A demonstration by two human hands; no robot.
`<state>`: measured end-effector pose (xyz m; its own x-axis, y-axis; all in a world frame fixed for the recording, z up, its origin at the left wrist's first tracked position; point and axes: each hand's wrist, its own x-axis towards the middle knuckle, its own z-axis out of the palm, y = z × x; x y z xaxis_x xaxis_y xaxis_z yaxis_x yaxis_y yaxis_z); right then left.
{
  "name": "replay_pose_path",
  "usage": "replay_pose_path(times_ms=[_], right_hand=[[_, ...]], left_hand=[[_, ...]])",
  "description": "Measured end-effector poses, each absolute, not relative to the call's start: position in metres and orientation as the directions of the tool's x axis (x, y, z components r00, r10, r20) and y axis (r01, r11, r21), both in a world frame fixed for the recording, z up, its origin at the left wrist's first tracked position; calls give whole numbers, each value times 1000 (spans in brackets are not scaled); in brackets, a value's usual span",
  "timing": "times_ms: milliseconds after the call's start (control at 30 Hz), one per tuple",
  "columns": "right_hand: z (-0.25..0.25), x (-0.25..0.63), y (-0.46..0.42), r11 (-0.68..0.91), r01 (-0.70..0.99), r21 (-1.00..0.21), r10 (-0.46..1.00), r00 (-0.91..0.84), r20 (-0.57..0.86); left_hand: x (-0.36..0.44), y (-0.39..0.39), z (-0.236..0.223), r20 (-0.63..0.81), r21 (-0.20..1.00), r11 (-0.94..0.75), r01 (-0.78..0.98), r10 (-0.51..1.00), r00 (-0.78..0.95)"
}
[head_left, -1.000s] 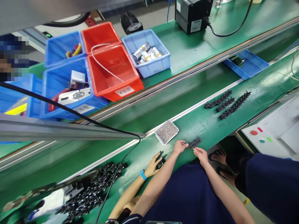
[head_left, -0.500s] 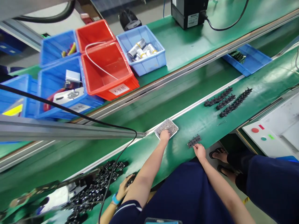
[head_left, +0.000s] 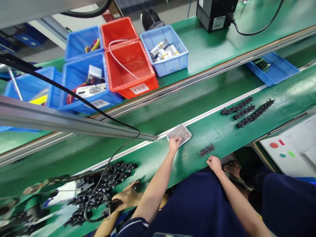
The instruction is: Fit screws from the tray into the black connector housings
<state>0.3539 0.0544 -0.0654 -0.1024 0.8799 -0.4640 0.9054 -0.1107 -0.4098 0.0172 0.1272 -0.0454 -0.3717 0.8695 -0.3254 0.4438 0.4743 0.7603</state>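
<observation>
My left hand (head_left: 174, 144) reaches out to the near edge of a small white tray (head_left: 179, 133) full of tiny metal screws. Its fingers are curled together, and what they pinch is too small to see. My right hand (head_left: 214, 162) rests at the front edge of the green bench (head_left: 222, 131), fingers curled, holding nothing I can see. A short row of black plastic parts (head_left: 206, 150) lies just beyond it, not touched.
Three rows of black parts (head_left: 247, 110) lie to the right. A pile of black parts (head_left: 103, 187) lies at the left, where a co-worker's hand (head_left: 125, 197) works. Blue bins (head_left: 170, 49) and red bins (head_left: 130, 65) stand beyond the conveyor. A control panel (head_left: 286, 151) sits at right.
My left hand went from the short row of black parts to the screw tray and now sits at its near edge. My right hand drew back from the parts. The co-worker's hand moved left.
</observation>
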Motion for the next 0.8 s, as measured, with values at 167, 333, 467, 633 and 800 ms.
replay_pose_path(times_ms=[167, 333, 467, 633, 800], right_hand=[[-26, 382, 56, -49, 716, -696, 946, -191, -262], [-1, 373, 82, 83, 633, -770, 967, -238, -92], [-6, 348, 104, 248, 748, -616, 945, -327, -16], [-15, 331, 110, 369, 822, -434, 924, -374, 78], [-18, 324, 109, 432, 841, -325, 899, -428, 88]], left_hand=[[57, 87, -50, -526, 849, 518, -103, 812, -254], [103, 34, -64, -588, 789, 545, -282, 803, -93], [124, 11, -73, -579, 792, 539, -287, 813, -70], [141, 6, -76, -570, 814, 545, -200, 816, -96], [156, 13, -78, -497, 867, 483, -125, 855, -148]])
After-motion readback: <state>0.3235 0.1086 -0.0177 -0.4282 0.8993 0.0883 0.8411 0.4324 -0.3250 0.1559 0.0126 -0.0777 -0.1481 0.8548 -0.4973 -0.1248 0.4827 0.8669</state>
